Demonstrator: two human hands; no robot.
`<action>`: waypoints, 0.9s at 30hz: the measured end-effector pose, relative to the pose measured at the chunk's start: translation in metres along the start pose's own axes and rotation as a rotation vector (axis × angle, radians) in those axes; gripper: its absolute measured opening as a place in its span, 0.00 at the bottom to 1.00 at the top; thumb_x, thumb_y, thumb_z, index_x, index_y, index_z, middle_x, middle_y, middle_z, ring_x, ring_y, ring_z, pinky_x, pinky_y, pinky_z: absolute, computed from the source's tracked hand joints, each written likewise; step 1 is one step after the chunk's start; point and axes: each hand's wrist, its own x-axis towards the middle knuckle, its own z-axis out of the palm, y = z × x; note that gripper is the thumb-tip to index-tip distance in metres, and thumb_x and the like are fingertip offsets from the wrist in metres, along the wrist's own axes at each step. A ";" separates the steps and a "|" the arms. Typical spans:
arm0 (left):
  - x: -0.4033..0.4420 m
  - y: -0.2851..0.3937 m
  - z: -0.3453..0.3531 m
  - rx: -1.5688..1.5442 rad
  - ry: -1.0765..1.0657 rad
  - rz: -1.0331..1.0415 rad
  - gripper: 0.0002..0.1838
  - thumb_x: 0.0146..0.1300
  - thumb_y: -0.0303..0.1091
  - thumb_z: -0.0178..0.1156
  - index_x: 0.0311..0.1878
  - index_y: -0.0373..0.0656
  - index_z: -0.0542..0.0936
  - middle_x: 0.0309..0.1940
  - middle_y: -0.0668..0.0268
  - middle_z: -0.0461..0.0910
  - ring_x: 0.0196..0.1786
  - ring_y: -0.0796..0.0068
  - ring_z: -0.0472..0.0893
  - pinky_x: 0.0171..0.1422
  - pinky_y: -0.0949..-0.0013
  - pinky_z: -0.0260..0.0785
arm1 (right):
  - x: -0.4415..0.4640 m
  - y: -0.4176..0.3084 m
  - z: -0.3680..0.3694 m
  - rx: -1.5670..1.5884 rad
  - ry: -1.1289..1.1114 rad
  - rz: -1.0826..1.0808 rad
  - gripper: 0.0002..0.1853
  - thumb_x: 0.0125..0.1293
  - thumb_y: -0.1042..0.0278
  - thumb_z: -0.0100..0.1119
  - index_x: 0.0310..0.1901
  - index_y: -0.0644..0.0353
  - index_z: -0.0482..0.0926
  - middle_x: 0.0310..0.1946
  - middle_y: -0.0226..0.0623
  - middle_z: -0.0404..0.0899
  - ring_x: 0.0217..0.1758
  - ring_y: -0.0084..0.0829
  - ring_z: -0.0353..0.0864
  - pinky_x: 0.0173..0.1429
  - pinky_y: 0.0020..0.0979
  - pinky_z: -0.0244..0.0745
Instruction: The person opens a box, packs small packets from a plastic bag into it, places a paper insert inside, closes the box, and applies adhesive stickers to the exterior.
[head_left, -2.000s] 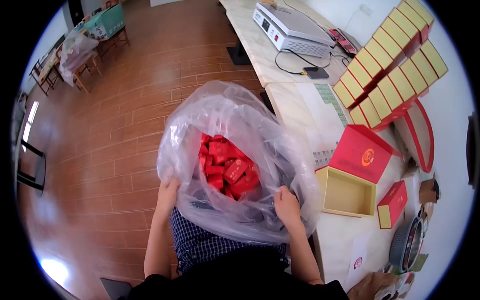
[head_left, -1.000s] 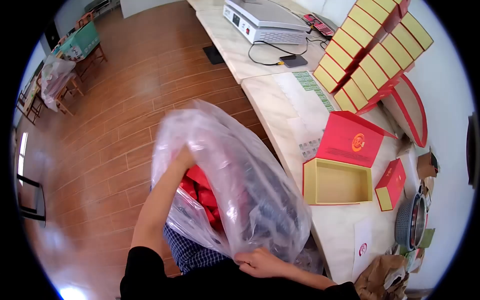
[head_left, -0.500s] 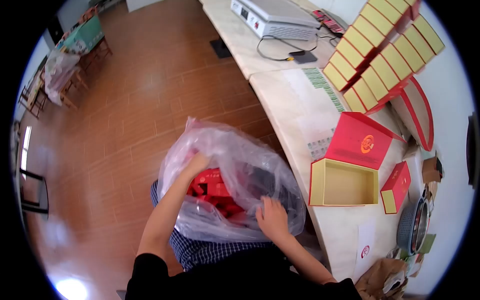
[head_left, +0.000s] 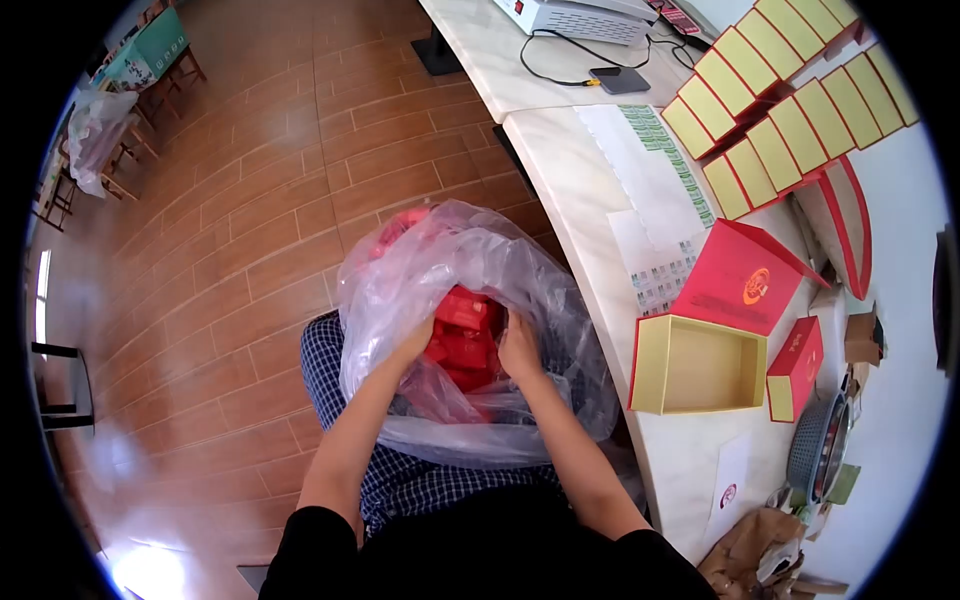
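Note:
A large clear plastic bag (head_left: 440,250) rests on the lap, its mouth facing up. Inside it lie several small red packets (head_left: 465,345). My left hand (head_left: 415,338) reaches into the bag at the left side of the packets, its fingers mostly hidden by them and the plastic. At their right side is my right hand (head_left: 518,348), also inside the bag, with its fingertips out of sight. Whether either hand grips a packet cannot be made out.
On the table (head_left: 550,150) at the right are an open red box (head_left: 700,365), a closed red box (head_left: 795,370), sticker sheets (head_left: 665,270), a phone (head_left: 620,79), a scale (head_left: 590,20) and stacked boxes (head_left: 770,150). A grey basket (head_left: 810,450) stands near the wall.
My right hand has moved from the bag's near right side into its mouth, beside the packets. My left hand has shifted slightly right and down. The bag's mouth has changed shape around them.

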 end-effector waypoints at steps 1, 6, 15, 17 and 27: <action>-0.008 -0.010 0.003 -0.003 0.000 -0.008 0.32 0.70 0.53 0.45 0.67 0.37 0.64 0.64 0.47 0.67 0.67 0.54 0.67 0.71 0.62 0.54 | 0.000 0.003 0.003 0.012 -0.024 -0.043 0.25 0.57 0.77 0.53 0.59 0.67 0.66 0.50 0.55 0.72 0.53 0.55 0.70 0.60 0.47 0.65; -0.043 -0.022 0.003 -0.009 0.101 0.148 0.28 0.69 0.51 0.47 0.63 0.40 0.69 0.58 0.49 0.74 0.63 0.50 0.71 0.68 0.60 0.60 | 0.002 -0.015 0.019 -0.238 0.013 -0.237 0.27 0.56 0.72 0.58 0.59 0.65 0.68 0.49 0.50 0.73 0.54 0.49 0.71 0.60 0.43 0.67; -0.092 -0.024 -0.042 0.821 -0.511 0.174 0.16 0.66 0.39 0.49 0.36 0.38 0.82 0.30 0.51 0.83 0.34 0.51 0.83 0.43 0.50 0.74 | 0.003 -0.033 0.074 -0.423 -0.113 -0.350 0.45 0.51 0.51 0.70 0.67 0.61 0.60 0.57 0.49 0.66 0.61 0.46 0.65 0.62 0.47 0.65; -0.092 -0.024 -0.042 0.708 -0.414 0.173 0.16 0.67 0.39 0.49 0.39 0.37 0.81 0.29 0.52 0.83 0.32 0.54 0.84 0.42 0.53 0.75 | 0.009 -0.031 0.065 -0.413 -0.224 -0.261 0.46 0.50 0.50 0.71 0.67 0.59 0.60 0.55 0.47 0.67 0.60 0.45 0.65 0.61 0.46 0.65; -0.072 -0.044 -0.025 -0.814 -0.100 -0.467 0.24 0.73 0.45 0.46 0.66 0.42 0.64 0.59 0.54 0.73 0.57 0.64 0.76 0.59 0.63 0.71 | -0.009 -0.038 0.045 -0.223 -0.311 -0.432 0.20 0.49 0.63 0.70 0.44 0.56 0.78 0.47 0.44 0.69 0.55 0.44 0.68 0.57 0.42 0.66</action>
